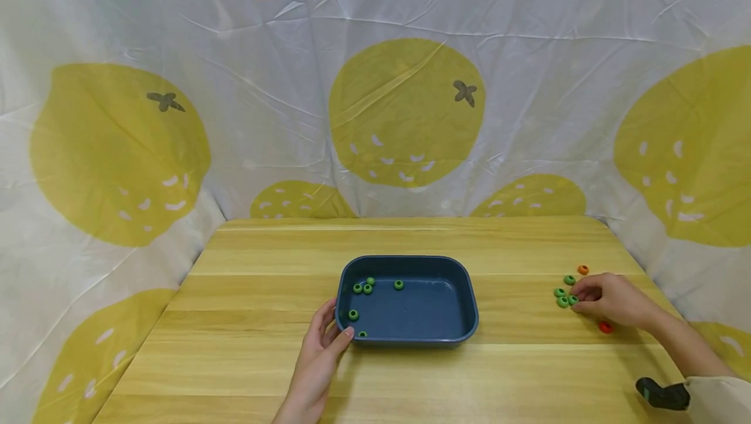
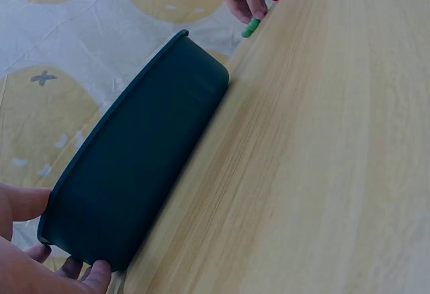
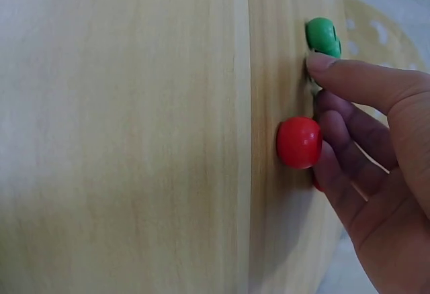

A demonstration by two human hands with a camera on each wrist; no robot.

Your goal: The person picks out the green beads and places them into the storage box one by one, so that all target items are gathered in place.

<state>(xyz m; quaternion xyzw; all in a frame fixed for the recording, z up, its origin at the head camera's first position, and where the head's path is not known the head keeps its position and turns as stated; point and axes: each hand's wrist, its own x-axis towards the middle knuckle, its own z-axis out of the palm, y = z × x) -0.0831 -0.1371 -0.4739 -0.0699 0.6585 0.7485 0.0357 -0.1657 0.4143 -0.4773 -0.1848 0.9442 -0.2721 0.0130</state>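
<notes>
A dark blue plastic basin (image 1: 405, 343) stands on the table, with several green beads (image 1: 399, 285) inside, mostly toward its left. My left hand (image 1: 317, 352) grips the basin's left front corner, thumb over the rim and fingers against the outer wall. At the right, my right hand (image 1: 616, 300) pinches a green bead (image 1: 573, 300) between thumb and forefinger, low at the table top. Other green beads (image 1: 560, 292) lie close to the fingertips. A red bead (image 3: 299, 142) sits beside the curled lower fingers, which partly hide another red piece (image 3: 318, 182).
An orange bead (image 1: 583, 269) lies beyond the right hand. Under the right forearm is a black device (image 1: 663, 394) at the sleeve. The wooden table (image 1: 235, 326) ends at a lemon-print cloth (image 1: 405, 13) hanging behind and at both sides.
</notes>
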